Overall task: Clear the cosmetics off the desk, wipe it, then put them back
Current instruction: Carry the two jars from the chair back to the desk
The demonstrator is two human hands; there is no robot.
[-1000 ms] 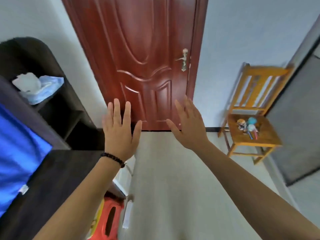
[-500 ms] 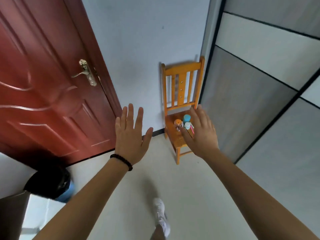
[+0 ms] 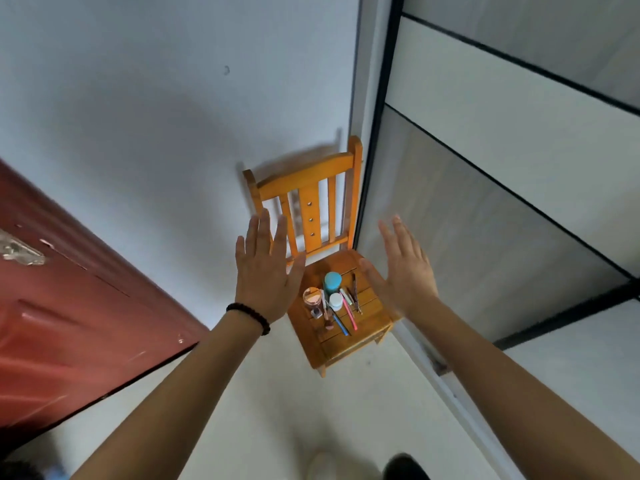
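Observation:
Several cosmetics lie on the seat of a small orange wooden chair: a tall blue bottle, a round clear jar with an orange lid, a small white jar, and thin pencils and brushes. My left hand, with a black bead bracelet at the wrist, is raised with straight fingers to the left of the seat. My right hand is raised the same way to the right of it. Both hands are empty and held in the air, touching nothing.
The chair stands in a corner against a white wall, beside a grey sliding wardrobe on the right. A red door is on the left. Pale floor lies between me and the chair; my feet show at the bottom edge.
The view has swung right from the door and dark desk towards the chair, which is now closer and centred. Both hands stay raised and empty, now either side of the seat.

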